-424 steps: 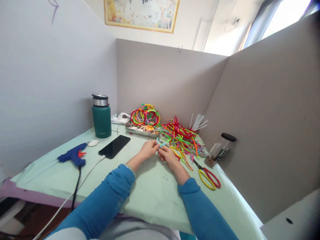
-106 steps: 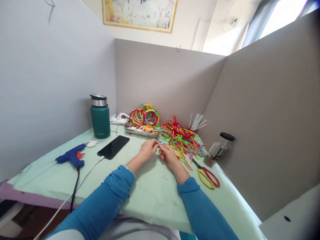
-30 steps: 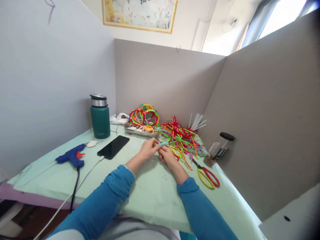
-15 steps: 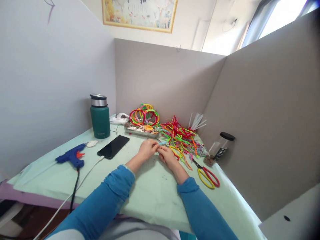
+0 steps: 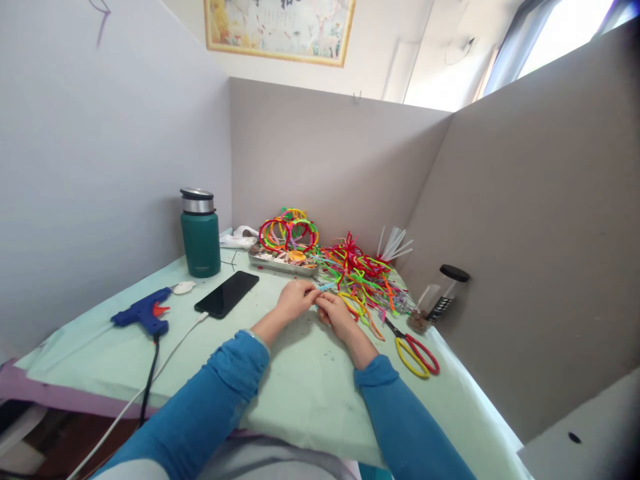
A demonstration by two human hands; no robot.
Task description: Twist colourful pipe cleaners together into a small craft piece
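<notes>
My left hand (image 5: 296,299) and my right hand (image 5: 336,311) meet over the middle of the table, fingertips together. Both have their fingers closed on a light blue strip (image 5: 327,287), whose end sticks out beyond the fingertips; the rest is hidden by the fingers. Just past my hands lies a heap of coloured fuzzy stems (image 5: 363,267). Scissors (image 5: 415,353) with one red and one yellow handle lie to the right of my right hand. A black phone (image 5: 227,294) with a white cable is left of my left hand.
A metal tray (image 5: 285,266) holds small pieces, with coloured rings (image 5: 289,235) on it. At the left are a green bottle (image 5: 201,243) and a blue glue gun (image 5: 145,312). A clear jar (image 5: 444,293) and white sticks (image 5: 396,244) are on the right. Grey partitions (image 5: 330,153) surround the table.
The light blue strip has shifted slightly and shows a little more beyond the fingertips. My hands have hardly moved.
</notes>
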